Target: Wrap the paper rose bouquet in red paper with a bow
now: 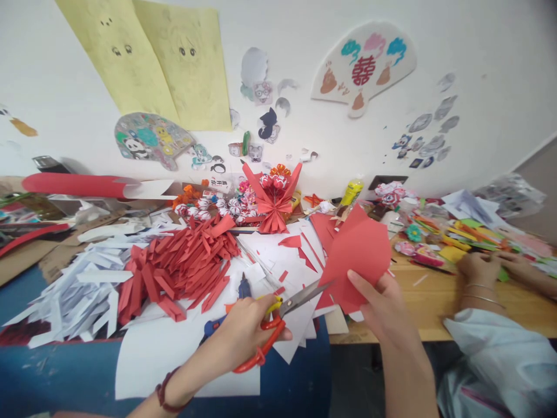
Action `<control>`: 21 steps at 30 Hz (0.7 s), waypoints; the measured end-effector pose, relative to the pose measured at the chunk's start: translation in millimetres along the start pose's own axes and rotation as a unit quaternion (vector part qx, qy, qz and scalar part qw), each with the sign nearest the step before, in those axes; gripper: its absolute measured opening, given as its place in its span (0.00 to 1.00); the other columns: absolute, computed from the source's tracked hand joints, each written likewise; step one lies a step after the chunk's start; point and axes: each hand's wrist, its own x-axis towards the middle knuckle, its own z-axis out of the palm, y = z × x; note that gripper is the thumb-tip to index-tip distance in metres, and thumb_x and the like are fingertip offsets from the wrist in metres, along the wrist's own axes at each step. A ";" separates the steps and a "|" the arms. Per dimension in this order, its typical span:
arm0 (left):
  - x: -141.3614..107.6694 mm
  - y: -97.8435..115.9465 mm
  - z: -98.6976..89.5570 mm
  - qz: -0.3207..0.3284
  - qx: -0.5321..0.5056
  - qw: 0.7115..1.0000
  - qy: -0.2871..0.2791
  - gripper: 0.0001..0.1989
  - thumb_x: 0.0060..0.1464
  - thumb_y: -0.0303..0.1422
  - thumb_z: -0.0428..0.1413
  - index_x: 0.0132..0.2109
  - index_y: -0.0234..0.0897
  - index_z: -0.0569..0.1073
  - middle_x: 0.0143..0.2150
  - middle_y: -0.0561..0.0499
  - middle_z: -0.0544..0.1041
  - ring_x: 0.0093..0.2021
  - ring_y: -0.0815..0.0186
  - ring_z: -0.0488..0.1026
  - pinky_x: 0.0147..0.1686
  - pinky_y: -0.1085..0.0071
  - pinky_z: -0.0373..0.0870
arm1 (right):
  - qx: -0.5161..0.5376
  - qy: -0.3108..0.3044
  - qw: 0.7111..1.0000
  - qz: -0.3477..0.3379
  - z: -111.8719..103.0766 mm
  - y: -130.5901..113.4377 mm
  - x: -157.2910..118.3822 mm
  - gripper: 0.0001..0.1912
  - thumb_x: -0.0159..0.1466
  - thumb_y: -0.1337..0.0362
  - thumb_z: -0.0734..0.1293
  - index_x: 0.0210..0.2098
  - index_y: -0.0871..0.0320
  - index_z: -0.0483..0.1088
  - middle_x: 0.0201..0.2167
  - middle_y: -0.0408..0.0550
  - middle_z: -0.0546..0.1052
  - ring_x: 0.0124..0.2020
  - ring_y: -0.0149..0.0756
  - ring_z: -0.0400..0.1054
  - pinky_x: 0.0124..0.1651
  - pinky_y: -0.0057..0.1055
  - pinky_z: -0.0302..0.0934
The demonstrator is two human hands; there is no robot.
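- My left fingers [266, 303] are clamping on the handles of the scissors [300, 299], whose blades are overlapping the paper's lower left part.
- My right fingers [360, 283] are pinching the red paper [359, 249], thumb lying across its front; I am holding it up over the right end of the blue bench [300, 380].
- My left hand is partly covering a blue tool [244, 287], and the red paper is hiding whatever is lying behind it.
- Red strips [187, 267] are heaping up left of the tool, touching the white strips [87, 290] further left.
- A white sheet [187, 366] is lying under my left wrist.
- A red fan-folded piece [274, 212] is standing near the wall, beside a cluster of flowers [235, 206].
- On my right, another person's hands [481, 270] are working among coloured scraps [472, 232] on a wooden bench [420, 302].
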 end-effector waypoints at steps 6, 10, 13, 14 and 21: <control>-1.0 0.0 -0.6 0.005 -0.005 1.000 -0.002 0.07 0.59 0.37 0.51 0.34 0.40 0.65 0.27 0.53 0.79 0.25 0.67 0.74 0.24 0.75 0.57 | 0.009 -0.005 1.000 -0.002 0.3 1.2 0.0 0.15 0.53 0.60 0.79 0.39 0.53 0.79 0.43 0.49 0.83 0.39 0.41 0.78 0.41 0.35 0.73; 0.2 -3.2 1.6 0.003 -0.015 1.000 -0.005 0.09 0.58 0.39 0.53 0.34 0.40 0.64 0.27 0.54 0.79 0.25 0.68 0.74 0.23 0.76 0.57 | 0.017 0.000 1.000 -0.001 0.8 2.0 0.0 0.15 0.52 0.61 0.79 0.38 0.53 0.79 0.42 0.48 0.83 0.38 0.39 0.78 0.41 0.33 0.73; 1.0 -4.8 2.7 0.005 -0.028 1.000 -0.008 0.09 0.59 0.39 0.53 0.34 0.40 0.64 0.26 0.54 0.79 0.26 0.67 0.75 0.24 0.76 0.57 | 0.024 -0.002 1.000 0.002 1.2 2.0 -0.5 0.15 0.53 0.61 0.79 0.39 0.53 0.79 0.42 0.47 0.83 0.38 0.38 0.78 0.41 0.31 0.73; 1.1 -4.8 2.8 0.006 -0.031 0.999 -0.008 0.09 0.59 0.39 0.53 0.34 0.40 0.64 0.26 0.54 0.78 0.26 0.67 0.75 0.24 0.76 0.57 | 0.025 -0.004 1.000 0.001 1.3 1.9 -0.6 0.15 0.53 0.62 0.79 0.40 0.54 0.79 0.42 0.48 0.83 0.38 0.38 0.78 0.41 0.31 0.73; 0.0 0.2 -0.1 -0.013 -0.037 0.999 -0.009 0.14 0.57 0.43 0.55 0.31 0.40 0.62 0.22 0.57 0.72 0.20 0.70 0.67 0.21 0.76 0.55 | 0.024 0.011 1.000 0.009 2.4 2.2 -0.9 0.16 0.51 0.61 0.80 0.39 0.54 0.79 0.41 0.49 0.83 0.37 0.40 0.78 0.40 0.33 0.74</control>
